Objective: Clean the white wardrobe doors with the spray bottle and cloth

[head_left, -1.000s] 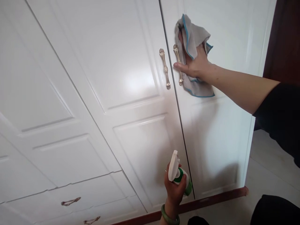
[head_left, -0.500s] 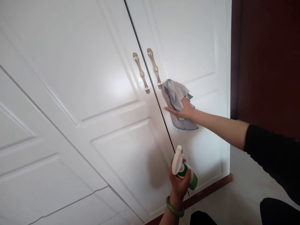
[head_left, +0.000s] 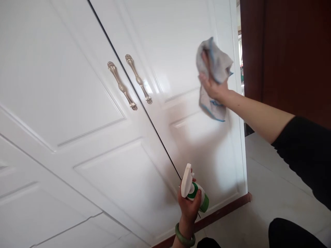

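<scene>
My right hand (head_left: pixel 216 88) is closed on a grey-white cloth (head_left: pixel 221 63) with blue edging, smeared a little by motion. It is at the upper right of the white cabinet door (head_left: pixel 178 51), close to the door's outer edge; whether the cloth touches the surface I cannot tell. Lower down, my left hand (head_left: pixel 190 205) grips a spray bottle (head_left: pixel 198 193) with a white trigger head and a green and white body. A green bangle (head_left: pixel 184 237) circles the left wrist. Two ornate metal handles (head_left: pixel 138 79) flank the dark gap between the doors, left of the cloth.
A dark red-brown wooden panel (head_left: pixel 289 51) stands to the right of the cabinet. Along the cabinet's foot runs a reddish-brown base strip (head_left: pixel 222 212). Pale floor tiles (head_left: pixel 274 179) lie at the lower right, with my dark-clothed knee (head_left: pixel 289 234) above them.
My right hand has swept the cloth up and right, away from the handles toward the door's outer edge. The left hand keeps its hold on the spray bottle. The view has shifted right.
</scene>
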Demonstrator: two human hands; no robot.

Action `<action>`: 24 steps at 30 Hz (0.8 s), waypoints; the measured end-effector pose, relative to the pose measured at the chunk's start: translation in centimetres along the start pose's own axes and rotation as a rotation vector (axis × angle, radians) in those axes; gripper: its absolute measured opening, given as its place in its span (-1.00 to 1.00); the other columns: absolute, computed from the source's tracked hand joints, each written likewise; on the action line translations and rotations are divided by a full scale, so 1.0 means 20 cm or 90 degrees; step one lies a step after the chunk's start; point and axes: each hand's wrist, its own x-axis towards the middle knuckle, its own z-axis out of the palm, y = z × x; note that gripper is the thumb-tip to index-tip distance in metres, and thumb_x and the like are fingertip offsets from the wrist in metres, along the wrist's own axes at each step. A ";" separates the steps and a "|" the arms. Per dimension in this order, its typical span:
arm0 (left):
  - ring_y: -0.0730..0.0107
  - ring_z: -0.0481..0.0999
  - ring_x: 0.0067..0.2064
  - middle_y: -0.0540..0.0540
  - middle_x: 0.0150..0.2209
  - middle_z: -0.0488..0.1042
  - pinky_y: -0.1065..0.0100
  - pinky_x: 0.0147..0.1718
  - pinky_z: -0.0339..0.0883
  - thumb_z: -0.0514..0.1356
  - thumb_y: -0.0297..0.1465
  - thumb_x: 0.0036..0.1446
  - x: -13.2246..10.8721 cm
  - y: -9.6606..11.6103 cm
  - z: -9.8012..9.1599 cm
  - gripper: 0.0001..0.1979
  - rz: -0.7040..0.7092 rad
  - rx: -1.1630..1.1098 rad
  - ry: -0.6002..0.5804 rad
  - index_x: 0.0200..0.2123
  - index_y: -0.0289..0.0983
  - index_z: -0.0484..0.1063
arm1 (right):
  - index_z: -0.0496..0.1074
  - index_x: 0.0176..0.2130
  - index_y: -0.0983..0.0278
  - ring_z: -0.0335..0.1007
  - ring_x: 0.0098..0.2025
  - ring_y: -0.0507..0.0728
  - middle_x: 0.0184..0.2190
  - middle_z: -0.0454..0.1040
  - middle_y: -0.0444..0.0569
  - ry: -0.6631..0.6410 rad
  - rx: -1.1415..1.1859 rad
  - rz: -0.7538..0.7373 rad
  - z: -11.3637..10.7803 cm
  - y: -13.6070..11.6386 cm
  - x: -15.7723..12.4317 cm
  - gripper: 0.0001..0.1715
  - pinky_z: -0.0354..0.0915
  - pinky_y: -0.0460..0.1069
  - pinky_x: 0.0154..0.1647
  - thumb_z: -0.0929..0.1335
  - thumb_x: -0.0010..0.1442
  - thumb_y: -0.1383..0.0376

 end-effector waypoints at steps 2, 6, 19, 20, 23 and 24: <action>0.01 0.77 -0.03 -0.32 0.04 0.75 0.14 -0.04 0.66 0.48 -0.21 0.21 -0.01 0.01 0.02 -0.55 -0.002 0.017 0.024 0.11 -0.29 0.67 | -0.12 0.68 0.31 -0.30 0.73 0.22 0.70 -0.20 -0.06 0.031 0.023 0.003 -0.05 0.13 -0.01 0.07 -0.23 0.25 0.77 -0.06 0.58 -0.29; -0.02 0.77 -0.02 -0.35 0.05 0.74 0.10 -0.03 0.66 0.47 -0.22 0.19 0.01 0.08 0.09 -0.59 -0.005 0.035 0.047 0.04 -0.31 0.67 | -0.13 0.68 0.32 -0.41 0.74 0.32 0.70 -0.29 -0.08 0.035 -0.005 0.102 0.00 0.07 -0.09 0.06 -0.41 0.30 0.77 -0.08 0.57 -0.26; -0.09 0.74 0.09 -0.37 0.13 0.71 0.05 0.08 0.65 0.45 -0.24 0.18 0.08 0.11 0.44 -0.65 0.002 0.064 0.065 -0.02 -0.29 0.70 | 0.56 0.22 0.25 0.48 0.30 0.27 0.21 0.61 -0.06 -0.268 0.000 -0.348 0.15 -0.64 0.27 -0.37 0.39 0.22 0.47 0.24 0.61 -0.15; -0.09 0.74 0.09 -0.37 0.16 0.70 0.07 0.06 0.65 0.45 -0.25 0.18 0.07 0.10 0.46 -0.65 0.003 0.064 0.065 -0.01 -0.29 0.69 | 0.57 0.22 0.27 0.49 0.30 0.30 0.19 0.62 -0.02 -0.240 -0.013 -0.315 0.11 -0.59 0.35 -0.36 0.40 0.25 0.47 0.22 0.62 -0.13; -0.08 0.75 0.06 -0.38 0.13 0.71 0.10 0.01 0.65 0.45 -0.26 0.17 0.06 0.06 0.50 -0.62 -0.010 0.063 0.077 0.02 -0.29 0.69 | 0.50 0.34 0.41 0.40 0.39 0.44 0.28 0.54 0.14 -0.133 -0.040 -0.194 -0.03 -0.39 0.53 -0.27 0.28 0.37 0.53 0.18 0.64 -0.09; -0.08 0.75 0.04 -0.37 0.06 0.73 0.09 0.00 0.65 0.46 -0.26 0.16 0.05 0.05 0.51 -0.62 -0.018 0.065 0.078 0.01 -0.30 0.70 | 0.39 0.44 0.44 0.30 0.47 0.47 0.39 0.44 0.17 -0.093 -0.037 -0.171 -0.06 -0.32 0.56 -0.23 0.18 0.40 0.59 0.21 0.63 -0.08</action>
